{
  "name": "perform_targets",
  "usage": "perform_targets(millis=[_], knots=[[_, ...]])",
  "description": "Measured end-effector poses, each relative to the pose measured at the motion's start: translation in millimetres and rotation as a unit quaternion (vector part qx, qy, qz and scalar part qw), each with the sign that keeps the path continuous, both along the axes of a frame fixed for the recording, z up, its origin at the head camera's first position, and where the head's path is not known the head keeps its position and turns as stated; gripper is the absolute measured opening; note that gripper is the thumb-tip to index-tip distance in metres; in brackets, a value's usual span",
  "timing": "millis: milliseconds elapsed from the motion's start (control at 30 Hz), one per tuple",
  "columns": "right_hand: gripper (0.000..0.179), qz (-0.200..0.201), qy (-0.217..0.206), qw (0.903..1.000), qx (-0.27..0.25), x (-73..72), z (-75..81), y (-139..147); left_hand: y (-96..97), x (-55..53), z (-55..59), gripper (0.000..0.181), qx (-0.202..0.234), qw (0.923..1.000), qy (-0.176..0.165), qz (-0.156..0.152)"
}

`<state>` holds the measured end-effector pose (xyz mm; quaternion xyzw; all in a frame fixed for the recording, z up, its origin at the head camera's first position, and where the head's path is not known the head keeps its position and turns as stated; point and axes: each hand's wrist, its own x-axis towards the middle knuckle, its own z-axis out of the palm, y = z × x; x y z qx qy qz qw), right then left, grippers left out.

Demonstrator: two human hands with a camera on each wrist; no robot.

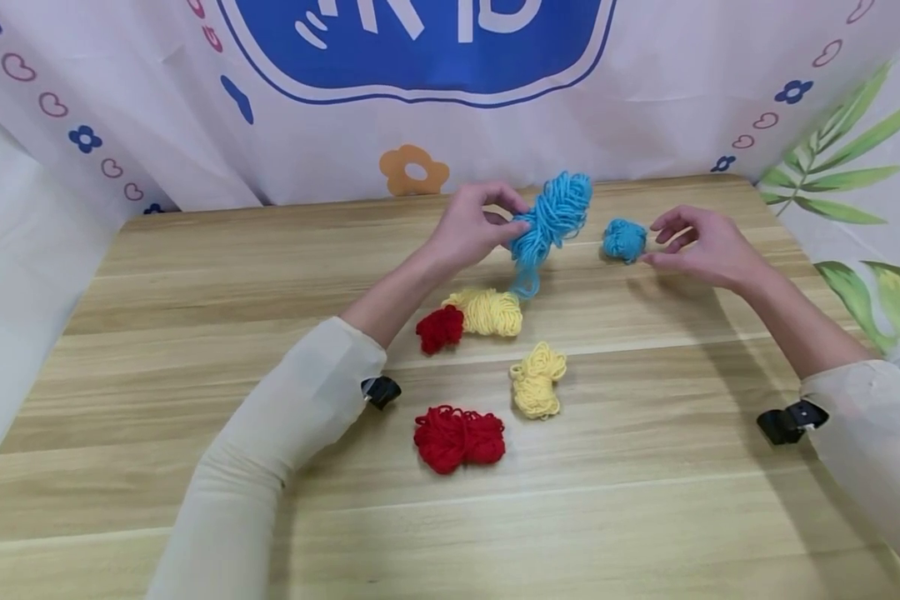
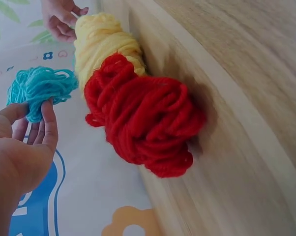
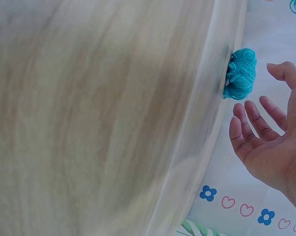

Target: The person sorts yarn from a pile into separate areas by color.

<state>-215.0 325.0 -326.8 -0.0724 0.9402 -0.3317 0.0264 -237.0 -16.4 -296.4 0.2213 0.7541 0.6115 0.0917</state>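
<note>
A large blue yarn skein (image 1: 558,212), tied round its middle, is pinched by my left hand (image 1: 480,221) above the table's back part. A loose loop of its yarn hangs down. In the left wrist view, thumb and fingers grip the same blue skein (image 2: 40,88). My right hand (image 1: 708,246) hovers just right of a smaller blue yarn bundle (image 1: 625,241) lying on the table. Its fingers are relaxed and spread around the bundle's side. The right wrist view shows a gap between the right hand (image 3: 273,132) and that small blue bundle (image 3: 241,73).
On the wooden table (image 1: 195,333), a small red yarn bundle (image 1: 440,329) touches a yellow skein (image 1: 487,312). Nearer lie another yellow bundle (image 1: 538,381) and a larger red skein (image 1: 461,439). A printed curtain (image 1: 307,158) hangs behind the table's back edge.
</note>
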Motion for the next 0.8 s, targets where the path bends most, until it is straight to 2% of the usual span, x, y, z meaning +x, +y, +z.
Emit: perform_targets(millis=[367,600,800], knots=[[0.047,0.000,-0.002,1.0000,0.001,-0.4,-2.0,0.3,12.2,-7.3,-4.0,0.014,-0.022,0.9997,-0.014,-0.004],[0.047,-0.001,-0.007,1.0000,0.005,-1.8,-2.3,1.1,18.4,-12.7,-8.0,0.012,-0.029,0.9995,-0.013,-0.007],[0.048,0.003,-0.010,0.9999,-0.002,-2.1,-2.1,1.1,26.0,-14.8,-7.2,0.014,-0.049,0.9987,-0.006,-0.011]])
